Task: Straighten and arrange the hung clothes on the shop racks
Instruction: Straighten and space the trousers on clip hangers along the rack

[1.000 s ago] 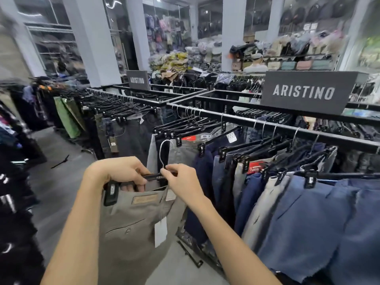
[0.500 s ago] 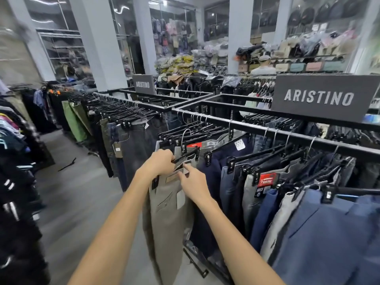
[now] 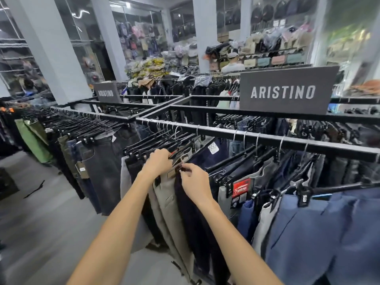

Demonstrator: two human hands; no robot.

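Grey-beige trousers (image 3: 167, 200) hang on a black clip hanger among the row of trousers on the black rack rail (image 3: 257, 137). My left hand (image 3: 159, 161) grips the top of that hanger at the waistband. My right hand (image 3: 194, 183) pinches the hanger's near end beside a dark navy pair (image 3: 191, 212). The hanger's hook is hidden behind my left hand, so I cannot tell whether it sits on the rail. Blue trousers (image 3: 320, 233) hang to the right.
A dark "ARISTINO" sign (image 3: 285, 91) stands on the rack frame, a smaller one (image 3: 106, 93) further back. More packed racks run off to the left (image 3: 82, 128). Grey floor (image 3: 45, 212) forms the aisle on my left. White pillars and shelves of bags stand behind.
Both hands carried the grey-beige trousers on their hanger up and away from me, from in front of my chest into the row at the rail. The view moved closer to the rack.
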